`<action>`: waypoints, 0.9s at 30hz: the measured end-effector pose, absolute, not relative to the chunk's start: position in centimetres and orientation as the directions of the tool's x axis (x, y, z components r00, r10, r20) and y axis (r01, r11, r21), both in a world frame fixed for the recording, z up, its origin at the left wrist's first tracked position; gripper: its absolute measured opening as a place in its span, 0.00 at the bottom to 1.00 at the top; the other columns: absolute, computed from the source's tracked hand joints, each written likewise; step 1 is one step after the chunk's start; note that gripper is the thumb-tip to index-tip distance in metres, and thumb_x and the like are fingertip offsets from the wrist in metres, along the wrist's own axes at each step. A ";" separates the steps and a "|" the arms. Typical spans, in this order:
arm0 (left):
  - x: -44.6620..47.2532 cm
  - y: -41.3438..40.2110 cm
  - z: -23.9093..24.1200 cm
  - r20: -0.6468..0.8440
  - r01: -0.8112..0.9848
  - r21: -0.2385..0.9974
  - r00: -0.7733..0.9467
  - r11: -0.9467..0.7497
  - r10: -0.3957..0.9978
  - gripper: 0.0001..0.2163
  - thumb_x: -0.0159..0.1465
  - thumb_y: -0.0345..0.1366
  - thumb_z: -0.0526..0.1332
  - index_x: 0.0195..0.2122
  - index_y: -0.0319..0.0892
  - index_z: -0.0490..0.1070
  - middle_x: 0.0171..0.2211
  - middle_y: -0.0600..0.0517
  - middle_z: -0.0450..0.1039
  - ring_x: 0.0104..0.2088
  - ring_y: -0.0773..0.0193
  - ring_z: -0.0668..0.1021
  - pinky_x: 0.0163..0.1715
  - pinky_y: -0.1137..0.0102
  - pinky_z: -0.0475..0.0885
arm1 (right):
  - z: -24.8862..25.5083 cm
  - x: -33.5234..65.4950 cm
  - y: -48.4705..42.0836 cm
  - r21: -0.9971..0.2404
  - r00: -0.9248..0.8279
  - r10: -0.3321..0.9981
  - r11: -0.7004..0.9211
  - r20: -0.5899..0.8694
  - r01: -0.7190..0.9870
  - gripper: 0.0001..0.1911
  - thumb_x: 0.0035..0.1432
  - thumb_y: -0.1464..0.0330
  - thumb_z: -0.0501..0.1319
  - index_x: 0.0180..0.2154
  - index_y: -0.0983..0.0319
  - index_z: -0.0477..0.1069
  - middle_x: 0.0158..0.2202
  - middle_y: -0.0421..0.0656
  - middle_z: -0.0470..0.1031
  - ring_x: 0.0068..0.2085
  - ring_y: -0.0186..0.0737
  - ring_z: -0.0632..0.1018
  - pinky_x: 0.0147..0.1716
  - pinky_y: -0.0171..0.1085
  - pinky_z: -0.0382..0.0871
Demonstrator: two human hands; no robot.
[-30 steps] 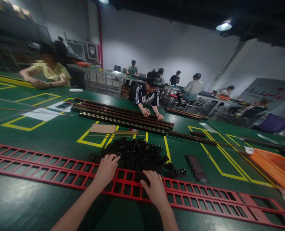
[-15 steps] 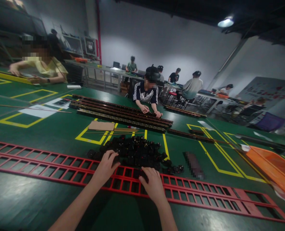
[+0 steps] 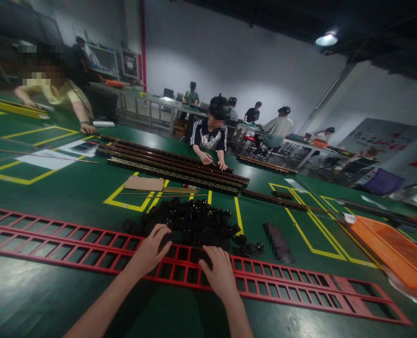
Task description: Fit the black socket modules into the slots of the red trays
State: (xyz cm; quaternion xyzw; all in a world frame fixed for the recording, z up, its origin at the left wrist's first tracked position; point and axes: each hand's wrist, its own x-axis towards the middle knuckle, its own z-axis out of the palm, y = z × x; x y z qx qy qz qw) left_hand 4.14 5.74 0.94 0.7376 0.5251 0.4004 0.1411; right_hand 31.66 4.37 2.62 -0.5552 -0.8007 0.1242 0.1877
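Note:
A long red ladder-like frame (image 3: 273, 280), with two rows of rectangular openings, lies across the green table in front of me. Over its middle, my left hand (image 3: 155, 249) is curled, with a small black block (image 3: 165, 240) between fingers and thumb. My right hand (image 3: 218, 268) rests on the frame farther right. Its thumb and fingers close around a dark block (image 3: 205, 257) that the hand partly hides. Just beyond both hands is a heap of small black blocks (image 3: 194, 223), with a few loose ones at its right end.
Dark long strips (image 3: 173, 164) lie in a stack behind the heap, where a co-worker (image 3: 210, 129) leans over them. A cardboard piece (image 3: 144, 183) and thin sticks lie nearer. An orange tray (image 3: 391, 249) stands at the right. Another person (image 3: 65, 101) sits at the far left.
The view has shifted slightly, moving things a little to the left. My hands keep nearly the same pose over the frame. The person at far left has reached an arm forward onto the table.

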 end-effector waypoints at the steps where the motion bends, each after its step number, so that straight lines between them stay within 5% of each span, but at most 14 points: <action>1: 4.1 5.7 0.9 0.448 0.653 0.628 0.141 -0.423 0.883 0.08 0.69 0.35 0.54 0.49 0.45 0.65 0.51 0.45 0.68 0.53 0.57 0.76 0.54 0.62 0.73 | 2.6 31.7 4.4 -0.408 -0.313 0.936 0.353 0.163 0.842 0.20 0.65 0.65 0.60 0.58 0.56 0.70 0.55 0.45 0.76 0.56 0.46 0.73 0.58 0.46 0.65; 7: 4.1 6.1 0.0 0.415 0.569 0.682 0.216 -0.460 0.884 0.10 0.64 0.29 0.59 0.46 0.44 0.66 0.54 0.44 0.70 0.54 0.57 0.76 0.56 0.61 0.72 | 2.6 31.7 4.5 -0.400 -0.325 0.934 0.357 0.147 0.844 0.20 0.66 0.65 0.59 0.58 0.57 0.69 0.55 0.45 0.75 0.56 0.47 0.72 0.57 0.47 0.64; 16: 4.3 6.1 0.4 0.285 0.630 0.658 0.298 -0.413 0.911 0.35 0.56 0.30 0.70 0.64 0.49 0.61 0.55 0.47 0.71 0.55 0.53 0.73 0.57 0.56 0.69 | 2.6 31.6 4.5 -0.394 -0.327 0.939 0.343 0.108 0.853 0.20 0.67 0.64 0.58 0.59 0.57 0.68 0.56 0.46 0.74 0.56 0.47 0.71 0.57 0.48 0.63; 20: 4.8 5.7 0.8 0.247 0.646 0.637 0.346 -0.421 0.905 0.34 0.55 0.37 0.73 0.63 0.49 0.64 0.51 0.47 0.70 0.50 0.52 0.73 0.55 0.55 0.68 | 2.5 31.7 4.5 -0.381 -0.334 0.937 0.348 0.105 0.856 0.21 0.67 0.63 0.58 0.60 0.56 0.68 0.56 0.46 0.74 0.56 0.48 0.72 0.57 0.49 0.64; 27: 6.2 5.6 1.6 0.223 0.626 0.669 0.347 -0.402 0.911 0.24 0.56 0.32 0.71 0.53 0.46 0.69 0.47 0.49 0.68 0.49 0.55 0.71 0.51 0.60 0.70 | 2.5 31.6 4.5 -0.403 -0.346 0.929 0.368 0.131 0.838 0.19 0.68 0.63 0.58 0.58 0.57 0.69 0.55 0.47 0.74 0.56 0.48 0.71 0.57 0.49 0.63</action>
